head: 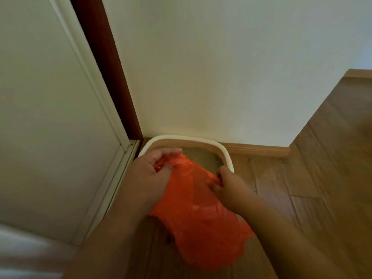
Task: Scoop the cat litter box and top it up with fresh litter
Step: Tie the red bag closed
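Note:
A white-rimmed litter box (221,147) sits on the floor in the corner against the wall, with tan litter (203,158) showing at its far end. An orange plastic bag (201,218) hangs over the box and hides most of it. My left hand (149,170) grips the bag's upper left edge, fingers curled into the plastic. My right hand (225,184) pinches the bag's upper right edge. The bag's lower part droops toward me, crumpled.
A white door (50,117) with a dark red-brown frame (108,77) stands close on the left. A pale wall (221,67) rises behind the box, with a wooden baseboard (259,151). Wooden floor (322,178) stretches to the right and toward me.

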{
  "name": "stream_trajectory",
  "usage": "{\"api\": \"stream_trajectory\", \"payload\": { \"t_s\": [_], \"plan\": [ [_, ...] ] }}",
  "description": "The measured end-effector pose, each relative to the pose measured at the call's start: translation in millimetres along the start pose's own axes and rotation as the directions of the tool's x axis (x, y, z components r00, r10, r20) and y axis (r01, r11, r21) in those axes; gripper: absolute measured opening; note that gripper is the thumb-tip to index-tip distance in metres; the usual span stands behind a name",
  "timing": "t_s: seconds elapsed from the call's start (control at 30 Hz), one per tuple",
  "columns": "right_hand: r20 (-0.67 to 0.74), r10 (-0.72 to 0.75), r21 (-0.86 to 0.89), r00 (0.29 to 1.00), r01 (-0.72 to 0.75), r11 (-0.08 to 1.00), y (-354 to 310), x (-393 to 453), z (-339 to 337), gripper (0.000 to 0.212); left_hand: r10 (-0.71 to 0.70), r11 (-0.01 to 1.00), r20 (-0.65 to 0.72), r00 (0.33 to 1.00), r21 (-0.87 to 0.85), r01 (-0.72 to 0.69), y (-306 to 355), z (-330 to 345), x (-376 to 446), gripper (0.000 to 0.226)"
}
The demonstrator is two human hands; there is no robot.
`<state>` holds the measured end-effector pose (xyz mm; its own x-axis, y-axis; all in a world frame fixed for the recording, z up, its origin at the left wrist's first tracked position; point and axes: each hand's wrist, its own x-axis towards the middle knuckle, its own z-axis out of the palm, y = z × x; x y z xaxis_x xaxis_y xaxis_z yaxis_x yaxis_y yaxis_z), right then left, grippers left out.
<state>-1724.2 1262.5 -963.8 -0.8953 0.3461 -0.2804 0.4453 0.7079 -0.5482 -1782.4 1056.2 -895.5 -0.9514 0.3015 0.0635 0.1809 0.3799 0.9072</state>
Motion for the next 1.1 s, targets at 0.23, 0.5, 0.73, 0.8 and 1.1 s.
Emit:
{"api": "stream_trajectory", "payload": {
  "t_s": [0.23, 0.5, 0.73, 0.8, 1.1],
  "plan": [
    [0.151, 0.130, -0.407, 0.980, -0.058, 0.911, 27.1, 10.0, -9.0, 0.028, 0.010, 0.999, -0.127, 0.992, -0.040, -0.015, -8.7, -3.8, 13.5, 0.041],
    [0.127, 0.244, -0.253, 0.961, -0.206, 0.945, 33.6, 27.9, -12.6, 0.033, -0.028, 0.998, -0.197, 0.980, 0.048, 0.038, -16.2, -11.7, 28.5, 0.023],
    [-0.082, 0.061, -0.073, 0.995, -0.067, 0.995, 20.1, 22.1, -32.1, 0.019, -0.051, 0.928, -0.105, 0.993, 0.363, 0.086, -21.4, -14.9, 35.5, 0.017],
    [-0.179, 0.003, 0.028, 0.984, 0.002, 1.000, 17.0, 24.0, -37.0, 0.027, -0.090, 0.926, -0.046, 0.995, 0.363, 0.101, -20.1, -12.2, 34.3, 0.018],
    [-0.165, 0.176, 0.669, 0.970, -0.021, 0.743, -2.5, 31.0, -40.7, 0.044, -0.185, 0.895, 0.180, 0.966, 0.437, 0.090, -14.4, -11.2, 35.5, 0.076]
  ]
}}
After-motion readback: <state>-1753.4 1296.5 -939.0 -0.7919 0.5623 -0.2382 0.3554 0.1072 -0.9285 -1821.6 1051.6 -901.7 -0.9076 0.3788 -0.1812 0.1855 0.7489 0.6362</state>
